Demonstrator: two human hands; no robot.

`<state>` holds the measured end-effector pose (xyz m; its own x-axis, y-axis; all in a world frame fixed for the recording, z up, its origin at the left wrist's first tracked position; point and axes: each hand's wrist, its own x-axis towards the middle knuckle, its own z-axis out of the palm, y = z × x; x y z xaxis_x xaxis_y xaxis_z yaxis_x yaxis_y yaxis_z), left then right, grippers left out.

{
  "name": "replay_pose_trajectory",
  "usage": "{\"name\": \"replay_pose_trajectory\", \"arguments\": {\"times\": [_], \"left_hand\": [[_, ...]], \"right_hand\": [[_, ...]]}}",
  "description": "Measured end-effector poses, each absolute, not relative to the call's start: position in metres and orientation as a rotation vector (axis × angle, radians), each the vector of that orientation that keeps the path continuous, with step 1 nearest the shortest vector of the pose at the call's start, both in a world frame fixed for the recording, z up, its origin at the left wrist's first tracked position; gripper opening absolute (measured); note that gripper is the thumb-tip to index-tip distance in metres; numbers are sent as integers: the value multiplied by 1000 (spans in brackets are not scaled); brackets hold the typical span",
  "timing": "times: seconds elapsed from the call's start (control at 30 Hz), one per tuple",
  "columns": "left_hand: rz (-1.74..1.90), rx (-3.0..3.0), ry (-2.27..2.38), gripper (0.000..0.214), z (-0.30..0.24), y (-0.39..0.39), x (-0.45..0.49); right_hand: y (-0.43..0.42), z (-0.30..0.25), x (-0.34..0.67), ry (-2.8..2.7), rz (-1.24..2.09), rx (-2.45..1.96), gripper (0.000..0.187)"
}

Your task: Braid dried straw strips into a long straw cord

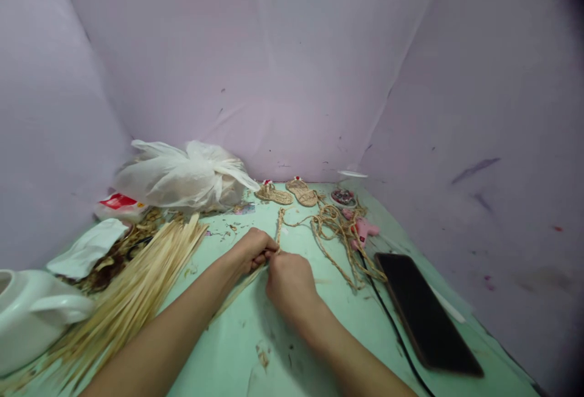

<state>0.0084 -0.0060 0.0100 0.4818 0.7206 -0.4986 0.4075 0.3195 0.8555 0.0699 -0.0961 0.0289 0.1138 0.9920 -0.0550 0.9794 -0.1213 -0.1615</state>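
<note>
Both my hands meet at the middle of the table on a straw-coloured rope [280, 230], its twisted length running away from my fingers. My left hand [253, 248] pinches the rope's near end, fingers curled. Pressed against it from the right, my right hand [292, 284] is closed in a fist on the same end; its fingertips are mostly hidden. A thin loose strip [235, 296] trails from the hands toward the lower left. Beyond the hands lie two small woven sandals [276, 194] with red-and-white trim. The rope joins a loose tangle of rope [335, 217] on the right.
At left, a bundle of pale straw strips [132, 300] lies beside a white pitcher [36, 318] and a white cloth [89, 248]. A white plastic bag [182, 178] sits behind. On the right are a pink glue gun [364, 231], its black cable [387, 318], a dark phone [426, 318] and a small bowl [343, 197].
</note>
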Motion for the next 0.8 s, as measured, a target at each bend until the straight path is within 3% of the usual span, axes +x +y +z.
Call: {"name": "replay_pose_trajectory", "arguments": {"times": [0.2,0.3,0.4,0.63,0.8], "left_hand": [[321,1368,1029,10,5,-5,0],[316,1375,998,8,5,-3,-2],[294,1398,981,8,6,-3,-3],[283,1430,959,17,3,-1,-2],[202,1487,1003,9,3,1,-3]], "right_hand": [[-96,35,103,-1974,538,-2085,17],[-85,41,142,-1425,780,-1944,18],[-75,39,156,-927,945,-1820,7],[-62,24,115,-940,1226,-1694,9],[-55,8,116,-1029,1227,-1711,13]]}}
